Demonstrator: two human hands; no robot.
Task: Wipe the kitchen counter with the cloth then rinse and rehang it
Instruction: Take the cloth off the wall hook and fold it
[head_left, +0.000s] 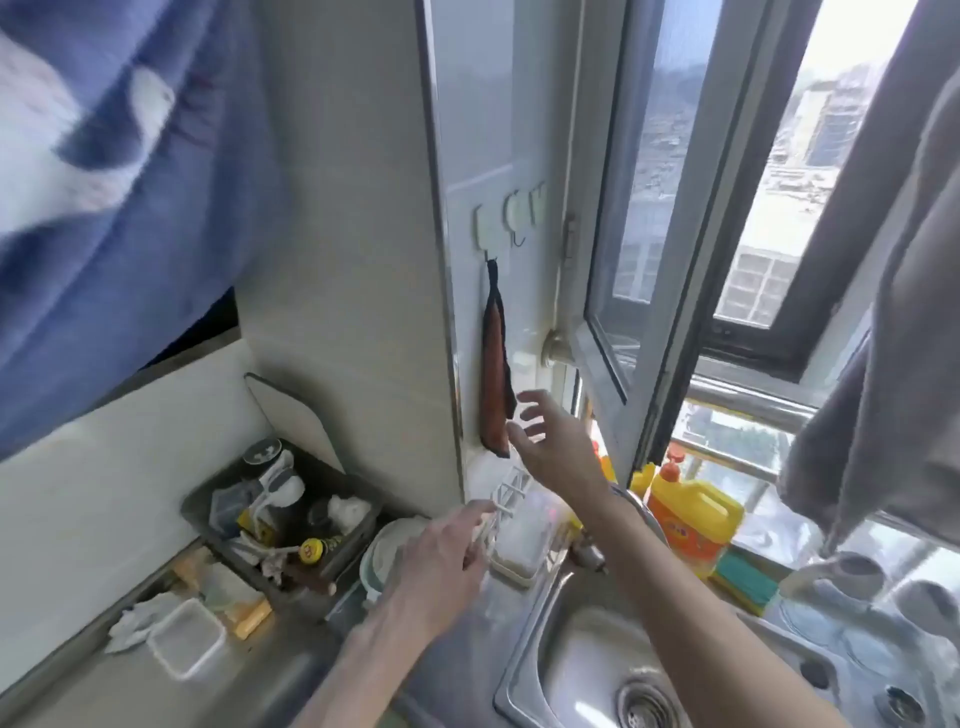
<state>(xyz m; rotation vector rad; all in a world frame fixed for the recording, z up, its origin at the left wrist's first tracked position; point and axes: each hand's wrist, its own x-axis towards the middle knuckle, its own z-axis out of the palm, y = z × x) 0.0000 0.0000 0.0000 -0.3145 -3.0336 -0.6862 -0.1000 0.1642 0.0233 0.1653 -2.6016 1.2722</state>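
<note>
A dark red-orange cloth (495, 374) hangs by a loop from a white wall hook (485, 231) on the tiled wall beside the window. My right hand (553, 439) is raised just right of the cloth's lower end, fingers spread, close to it but holding nothing. Lower down, my left hand (444, 566) reaches out over the counter with loose fingers, near a white rack and a soap box. The steel counter (270, 686) runs along the left, and the steel sink (582, 670) lies at the bottom right.
A dark tray (358, 519) of bottles and utensils stands in the counter corner, with a clear lidded box (187, 644) and plates nearby. A yellow detergent jug (696, 519) sits on the windowsill. The window frame (670, 291) is swung open. Grey fabric (893, 364) hangs at right, blue fabric (119, 208) at upper left.
</note>
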